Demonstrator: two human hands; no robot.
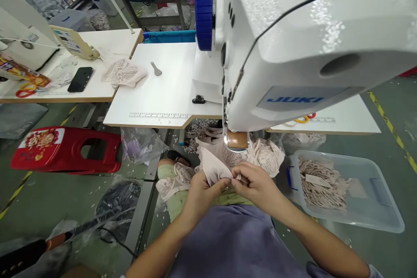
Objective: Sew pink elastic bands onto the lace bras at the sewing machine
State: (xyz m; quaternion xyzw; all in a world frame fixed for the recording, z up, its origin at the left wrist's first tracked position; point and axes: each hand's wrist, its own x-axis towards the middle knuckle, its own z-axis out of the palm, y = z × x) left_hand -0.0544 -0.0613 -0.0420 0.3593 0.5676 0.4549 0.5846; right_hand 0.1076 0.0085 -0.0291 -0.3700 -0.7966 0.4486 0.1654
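Observation:
Both hands meet over my lap, just below the head of a white sewing machine (309,47). My left hand (206,189) is closed on the edge of a pale pink fabric piece (213,167), which looks like a bra cup. Close beside it, my right hand (252,182) pinches the same piece, with a small bit of its edge showing between thumb and fingers. More pale lace pieces (267,156) hang behind the hands under the machine. Another lace piece (176,180) lies across my left thigh.
A clear plastic bin (352,191) with pale straps (322,182) stands on the right. The white worktable (163,91) carries a ruler (159,115) and a small grey tool (156,69). On the left are a red stool (68,150), a phone (81,79) and orange scissors (26,91).

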